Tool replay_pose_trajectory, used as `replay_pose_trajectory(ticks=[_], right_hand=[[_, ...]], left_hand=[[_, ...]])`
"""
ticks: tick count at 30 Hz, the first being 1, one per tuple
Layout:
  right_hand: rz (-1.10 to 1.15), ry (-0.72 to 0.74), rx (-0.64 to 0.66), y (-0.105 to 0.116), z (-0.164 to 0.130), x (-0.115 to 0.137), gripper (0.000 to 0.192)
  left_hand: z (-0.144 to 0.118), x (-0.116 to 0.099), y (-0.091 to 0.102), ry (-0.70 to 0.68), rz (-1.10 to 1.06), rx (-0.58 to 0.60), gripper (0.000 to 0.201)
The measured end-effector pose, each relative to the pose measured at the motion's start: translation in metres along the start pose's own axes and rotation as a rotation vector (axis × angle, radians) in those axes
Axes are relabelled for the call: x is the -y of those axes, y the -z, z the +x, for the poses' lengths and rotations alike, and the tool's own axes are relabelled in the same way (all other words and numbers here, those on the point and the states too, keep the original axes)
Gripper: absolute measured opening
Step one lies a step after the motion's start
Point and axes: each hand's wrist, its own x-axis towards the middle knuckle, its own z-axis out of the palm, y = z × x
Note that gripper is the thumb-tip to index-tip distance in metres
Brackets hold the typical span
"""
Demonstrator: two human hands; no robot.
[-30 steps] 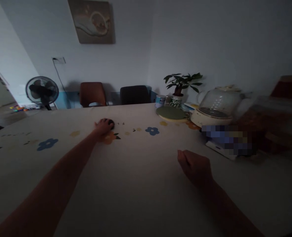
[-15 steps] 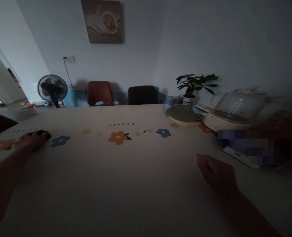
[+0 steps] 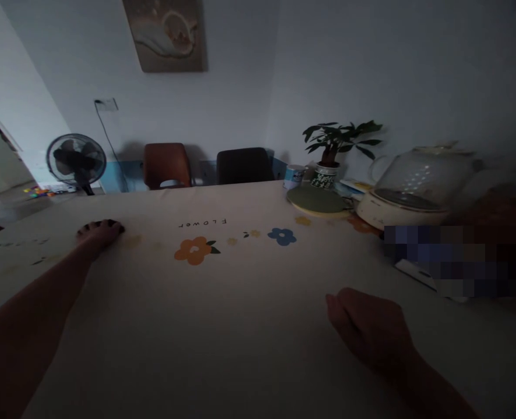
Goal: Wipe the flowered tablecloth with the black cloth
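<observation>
Left hand (image 3: pixel 98 231) presses something dark, perhaps a cloth, on the far-left tablecloth (image 3: pixel 240 326); right hand (image 3: pixel 371 329) rests loosely curled, empty; most cloth looks unwiped.

dark thing (image 3: pixel 109 223) under left hand (image 3: pixel 98 232) unclear, kettle (image 3: pixel 415 186) blurred

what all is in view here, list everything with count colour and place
tablecloth: 1, cream with orange and blue flowers, covers the table
dark object: 1, black, far left of the table, under the left hand
kettle: 1, clear glass on a cream base, right of the table
round mat: 1, green, beside the kettle
potted plant: 1, green, far right edge
cup: 1, blue and white, by the plant
chairs: 2, brown and black, far side
fan: 1, black, floor at left
picture: 1, brownish, wall
left hand: 1, pressed on the dark object
right hand: 1, loosely curled, resting on the cloth
</observation>
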Motion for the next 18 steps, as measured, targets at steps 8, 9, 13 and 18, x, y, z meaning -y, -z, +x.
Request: replay_pose_trajectory(ticks=[8, 9, 13, 18], right_hand=[[0.06, 0.035, -0.005, 0.002, -0.001, 0.005, 0.043], [0.065, 0.033, -0.005, 0.002, -0.001, 0.006, 0.043], [0.092, 0.025, -0.002, 0.004, -0.001, 0.008, 0.043], [0.101, 0.018, -0.028, 0.005, 0.002, 0.009, 0.043]], left_hand=[[-0.016, -0.185, 0.009, -0.328, -0.163, 0.025, 0.066], [-0.022, -0.207, 0.01, -0.374, -0.177, 0.026, 0.065], [-0.058, -0.285, 0.017, -0.579, -0.229, 0.025, 0.06], [-0.134, -0.363, 0.029, -0.849, -0.284, 0.024, 0.055]])
